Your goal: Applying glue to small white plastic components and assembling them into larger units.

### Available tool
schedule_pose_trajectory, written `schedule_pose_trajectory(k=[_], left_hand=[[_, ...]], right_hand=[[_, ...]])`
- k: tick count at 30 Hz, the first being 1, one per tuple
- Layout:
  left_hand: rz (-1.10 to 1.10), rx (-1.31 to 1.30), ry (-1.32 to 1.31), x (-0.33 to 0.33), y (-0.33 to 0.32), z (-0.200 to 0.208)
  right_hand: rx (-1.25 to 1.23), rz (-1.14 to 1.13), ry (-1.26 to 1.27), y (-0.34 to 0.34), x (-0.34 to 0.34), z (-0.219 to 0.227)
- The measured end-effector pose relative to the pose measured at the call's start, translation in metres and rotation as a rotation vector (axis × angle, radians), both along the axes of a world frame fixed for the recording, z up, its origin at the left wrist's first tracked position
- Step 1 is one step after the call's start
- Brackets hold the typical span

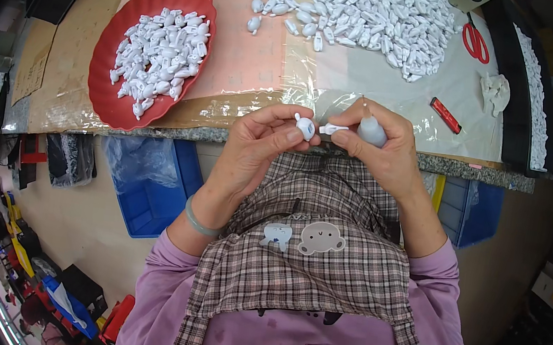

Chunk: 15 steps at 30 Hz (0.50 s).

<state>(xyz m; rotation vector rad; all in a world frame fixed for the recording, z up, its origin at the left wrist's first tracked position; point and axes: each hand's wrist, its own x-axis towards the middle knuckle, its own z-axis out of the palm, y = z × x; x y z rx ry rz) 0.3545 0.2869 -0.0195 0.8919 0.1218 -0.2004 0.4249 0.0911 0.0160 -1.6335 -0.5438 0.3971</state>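
My left hand [256, 140] pinches a rounded white plastic piece [305, 128] with a small knob at its top and a dark opening or mark on the side facing right. Between the thumb and fingertip of my right hand [390, 156] is a smaller white plastic piece [329, 129], its narrow end toward the rounded one. A small gap seems to lie between the two pieces. The same right hand also holds a squeeze bottle [372, 132] in its palm, its thin needle tip pointing up and away. Both hands are closed, just over the table's near edge.
A red scalloped dish [101, 80] full of white pieces stands at left. A large pile of white pieces [387, 23] covers the far middle. Red-handled scissors [476, 44], a red cutter [445, 116], a crumpled white scrap [495, 93] and a black tray [549, 156] lie at right.
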Motion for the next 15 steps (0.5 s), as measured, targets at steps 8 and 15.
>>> schedule_pose_trajectory(k=[8, 15], left_hand=[[-0.013, 0.065, -0.013, -0.0016, -0.0072, 0.0045], [-0.003, 0.066, -0.018, -0.0005, -0.0095, 0.0101]], right_hand=[[-0.040, -0.012, -0.129, -0.0046, -0.0081, 0.0004], [-0.012, -0.069, 0.008, -0.0065, -0.0121, -0.0035]])
